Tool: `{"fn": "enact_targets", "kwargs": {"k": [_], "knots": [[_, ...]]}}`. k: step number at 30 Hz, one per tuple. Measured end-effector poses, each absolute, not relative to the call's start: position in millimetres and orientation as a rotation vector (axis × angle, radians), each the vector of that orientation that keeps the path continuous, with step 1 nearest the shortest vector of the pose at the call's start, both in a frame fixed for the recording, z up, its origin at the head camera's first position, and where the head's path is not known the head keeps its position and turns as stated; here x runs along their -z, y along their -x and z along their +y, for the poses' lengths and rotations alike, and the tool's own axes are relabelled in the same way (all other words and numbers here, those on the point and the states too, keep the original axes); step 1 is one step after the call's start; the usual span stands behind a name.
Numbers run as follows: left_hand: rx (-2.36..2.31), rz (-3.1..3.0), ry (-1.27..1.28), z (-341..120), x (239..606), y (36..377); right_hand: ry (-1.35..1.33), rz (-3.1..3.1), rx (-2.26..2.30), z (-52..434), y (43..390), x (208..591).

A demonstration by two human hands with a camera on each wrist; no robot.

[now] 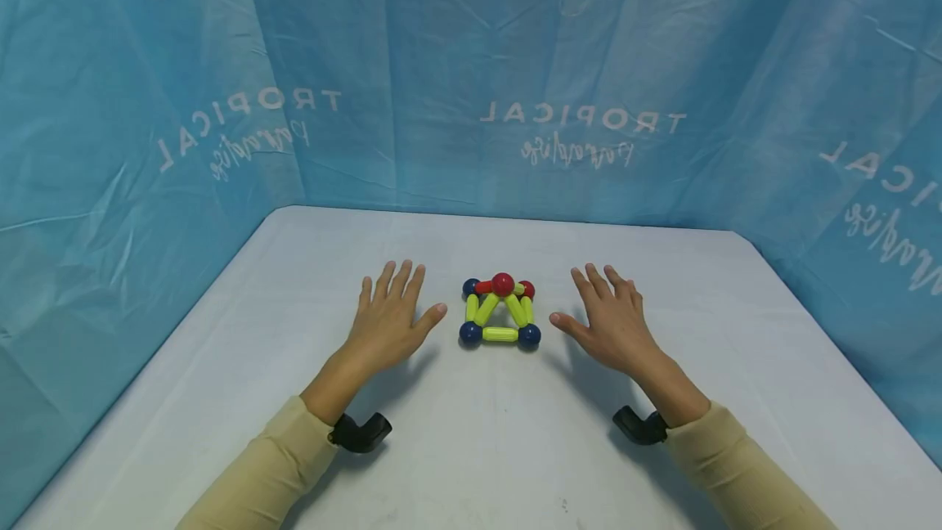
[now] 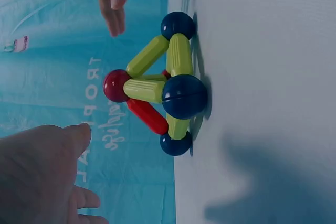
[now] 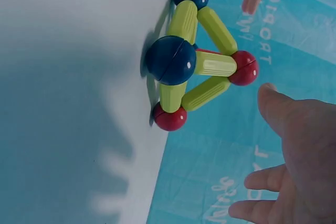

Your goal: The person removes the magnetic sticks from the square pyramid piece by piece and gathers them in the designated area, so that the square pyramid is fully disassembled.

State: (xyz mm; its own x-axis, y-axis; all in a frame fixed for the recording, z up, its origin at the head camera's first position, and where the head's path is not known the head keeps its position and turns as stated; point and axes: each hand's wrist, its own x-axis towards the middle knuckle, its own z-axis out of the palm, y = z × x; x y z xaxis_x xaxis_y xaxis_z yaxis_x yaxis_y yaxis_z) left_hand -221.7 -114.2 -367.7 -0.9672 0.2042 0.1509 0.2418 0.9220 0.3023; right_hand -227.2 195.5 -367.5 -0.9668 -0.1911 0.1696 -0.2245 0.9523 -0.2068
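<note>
Hovering with fingers (image 1: 397, 275) straight and slightly spread, the left hand (image 1: 386, 319) holds nothing; its thumb points right toward the toy pyramid (image 1: 500, 313), close to it but not touching. The right hand (image 1: 611, 317) mirrors it on the other side, fingers (image 1: 599, 278) also straight and fanned, thumb aimed left at the pyramid with a small gap between. Whether the palms rest on the counter (image 1: 478, 432) or float just above it cannot be told, though both cast shadows beneath them.

Between the two hands, near the middle of the counter, stands the pyramid, built of rods and balls. Its square base lies flat: two dark blue balls at the near corners joined by a yellow-green rod (image 1: 500, 334), with another blue ball at the far left corner and a red ball at the far right corner. Yellow-green rods and one red rod (image 2: 147, 115) slope up to a red ball (image 1: 503, 284) at the top.

Both forearms wear beige sleeves (image 1: 272, 464), and a black wrist mount (image 1: 361, 432) sits under each wrist. Behind and on both sides of the white counter hangs a blue curtain (image 1: 471, 64) printed with white lettering and potted-plant outlines.
</note>
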Motion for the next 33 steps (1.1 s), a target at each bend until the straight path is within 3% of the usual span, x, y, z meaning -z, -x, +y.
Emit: {"fn": "enact_targets", "kwargs": {"k": [15, 33], "knots": [[0.698, -2.867, 0.469, -95.7, 370.2, 225.4, -0.476, -2.892, -0.59, 173.6, 241.8, 357.6], [1.018, -2.74, 0.398, -76.2, 380.8, 233.9, -0.579, -2.846, -0.874, 154.5, 262.5, 359.4]]}}
